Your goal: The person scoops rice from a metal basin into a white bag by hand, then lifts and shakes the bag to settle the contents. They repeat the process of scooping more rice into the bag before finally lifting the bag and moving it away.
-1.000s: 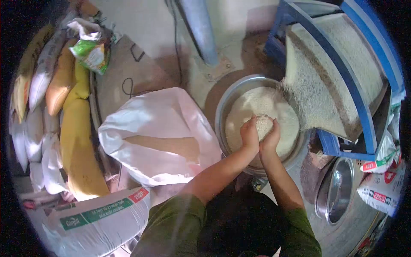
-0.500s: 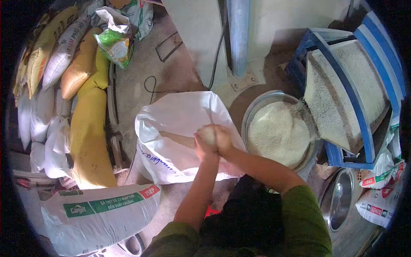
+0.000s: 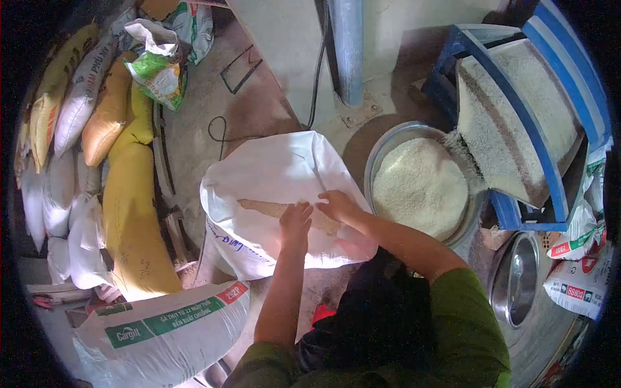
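A large white sack (image 3: pixel 259 165) stands with its mouth open in front of me, blue handwriting on its side. Pale brown grain (image 3: pixel 259 205) shows inside it. My left hand (image 3: pixel 295 221) is over the sack's mouth, fingers stretched out just above the grain. Close to its right, my right hand (image 3: pixel 339 208) is also open, with its fingers apart. Neither hand holds anything visible. Right of the sack, a round metal basin (image 3: pixel 374 161) contains a heap of whitish rice (image 3: pixel 420 184).
A blue-framed machine (image 3: pixel 517 103) with a grain-covered sloping tray sends grain into the basin. A metal bowl (image 3: pixel 517 291) lies at the right. Full sacks (image 3: pixel 139 220) are stacked at left, and a Cargill feed bag (image 3: pixel 168 336) lies front left. A blue pipe (image 3: pixel 346 52) stands behind.
My hands were clasped together around a handful of grain; now they have come apart and the handful is gone from them. The whole view has shifted slightly.
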### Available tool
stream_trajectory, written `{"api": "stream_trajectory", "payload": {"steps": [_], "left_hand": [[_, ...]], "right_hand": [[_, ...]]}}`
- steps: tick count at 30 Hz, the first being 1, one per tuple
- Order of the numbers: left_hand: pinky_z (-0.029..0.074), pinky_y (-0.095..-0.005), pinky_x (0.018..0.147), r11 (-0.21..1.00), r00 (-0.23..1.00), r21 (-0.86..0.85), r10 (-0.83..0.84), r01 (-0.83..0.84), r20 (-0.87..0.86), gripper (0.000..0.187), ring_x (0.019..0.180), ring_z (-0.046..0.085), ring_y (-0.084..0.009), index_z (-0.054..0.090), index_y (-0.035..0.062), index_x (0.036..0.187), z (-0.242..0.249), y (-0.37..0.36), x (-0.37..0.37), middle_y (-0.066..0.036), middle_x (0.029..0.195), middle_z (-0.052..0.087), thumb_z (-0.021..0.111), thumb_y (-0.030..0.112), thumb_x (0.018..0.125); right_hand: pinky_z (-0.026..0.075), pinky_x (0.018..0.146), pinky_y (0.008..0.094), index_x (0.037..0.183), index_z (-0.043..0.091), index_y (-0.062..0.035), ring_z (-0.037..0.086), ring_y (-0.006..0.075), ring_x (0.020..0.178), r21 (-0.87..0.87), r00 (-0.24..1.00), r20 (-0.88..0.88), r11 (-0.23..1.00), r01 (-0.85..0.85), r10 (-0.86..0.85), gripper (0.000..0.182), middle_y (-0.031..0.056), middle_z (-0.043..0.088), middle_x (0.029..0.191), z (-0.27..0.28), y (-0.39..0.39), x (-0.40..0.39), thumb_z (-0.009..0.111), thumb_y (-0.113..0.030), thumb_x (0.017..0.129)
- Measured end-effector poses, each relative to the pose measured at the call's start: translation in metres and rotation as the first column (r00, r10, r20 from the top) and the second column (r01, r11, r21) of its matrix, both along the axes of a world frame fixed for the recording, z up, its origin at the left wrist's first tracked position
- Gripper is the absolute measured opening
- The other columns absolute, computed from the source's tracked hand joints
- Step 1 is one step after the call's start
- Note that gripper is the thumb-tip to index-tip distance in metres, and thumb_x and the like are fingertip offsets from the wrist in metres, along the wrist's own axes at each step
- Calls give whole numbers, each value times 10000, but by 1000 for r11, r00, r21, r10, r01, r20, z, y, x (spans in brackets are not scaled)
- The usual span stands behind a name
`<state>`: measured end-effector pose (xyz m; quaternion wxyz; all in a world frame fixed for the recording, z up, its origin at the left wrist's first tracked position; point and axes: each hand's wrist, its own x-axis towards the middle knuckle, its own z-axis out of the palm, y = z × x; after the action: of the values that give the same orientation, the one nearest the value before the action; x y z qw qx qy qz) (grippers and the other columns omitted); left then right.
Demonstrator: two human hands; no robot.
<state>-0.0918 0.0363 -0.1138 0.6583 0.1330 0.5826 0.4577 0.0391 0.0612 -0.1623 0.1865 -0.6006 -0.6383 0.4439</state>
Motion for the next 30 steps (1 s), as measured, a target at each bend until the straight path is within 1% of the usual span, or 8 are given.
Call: {"api": "stream_trajectory", "payload": {"steps": [3, 6, 8, 14, 20, 27, 29, 30], "left_hand": [[371, -335, 771, 977, 976, 38, -205, 208, -78, 383, 935, 491, -209, 413, 25, 1116, -11, 2, -9, -129, 1101, 450, 465, 237, 801], [410, -310, 662, 895, 712, -16, -366, 446, -599, 284, 819, 547, -222, 540, 4, 918, -14, 7, -6, -139, 948, 541, 509, 244, 769], [421, -322, 618, 774, 266, -86, -316, 627, -911, 228, 746, 558, -255, 563, -4, 771, -4, 5, -6, -156, 773, 569, 552, 217, 719], [420, -374, 621, 775, 64, -205, -301, 597, -951, 204, 696, 545, -288, 562, 41, 786, 17, -1, 2, -139, 730, 565, 587, 214, 682], [436, -391, 657, 699, -131, -309, -297, 645, -946, 191, 800, 537, -309, 514, 82, 934, 15, -5, 6, -139, 836, 550, 452, 100, 755], [400, -399, 757, 482, -186, -426, -468, 766, -864, 425, 920, 495, -290, 394, 120, 1146, 34, -11, -8, -131, 974, 528, 528, 181, 748], [368, -434, 804, 531, -102, 122, 372, 839, -923, 562, 1013, 445, -316, 341, 89, 1185, 31, -23, -36, -169, 1029, 492, 585, 248, 704], [319, -463, 843, 714, -241, 109, 371, 691, -897, 641, 1065, 373, -348, 337, 77, 1188, 59, -30, -37, -200, 1098, 426, 624, 298, 659]], "right_hand": [[415, 722, 389, 881, 557, 3, 539, 322, 803, 131, 999, 49, 991, -29, 22, 338, 182, 563, 874, -17, -4, -5, 442, -299, 780], [411, 722, 374, 969, 533, 7, 538, 312, 848, 25, 948, 170, 961, -277, 269, 361, 188, 566, 896, -27, 1, -13, 449, -291, 783], [416, 711, 374, 1000, 513, 6, 537, 319, 843, -67, 900, 170, 916, -395, 401, 342, 192, 563, 896, -46, -2, -20, 447, -255, 789], [412, 712, 385, 1030, 502, -53, 527, 337, 808, 264, 955, 59, 918, -295, 290, 301, 198, 548, 860, -46, -15, -12, 412, -87, 744], [401, 755, 384, 1085, 470, -121, 523, 329, 834, 238, 780, 125, 745, -623, 612, 366, 154, 544, 921, -38, -10, -4, 433, -76, 724], [365, 831, 361, 1166, 398, -146, 429, 308, 1002, 285, 977, 85, 934, -214, 198, 416, 137, 387, 1183, -16, -7, 4, 463, -148, 755], [360, 841, 360, 1197, 360, -149, 414, 314, 1026, 157, 998, 11, 986, -57, 55, 450, 140, 378, 1196, 5, 2, 14, 471, -167, 761], [377, 817, 366, 1207, 343, -142, 439, 324, 1002, 433, 955, 293, 896, -98, -38, 463, 146, 380, 1196, 19, 6, 23, 476, -185, 765]]}}
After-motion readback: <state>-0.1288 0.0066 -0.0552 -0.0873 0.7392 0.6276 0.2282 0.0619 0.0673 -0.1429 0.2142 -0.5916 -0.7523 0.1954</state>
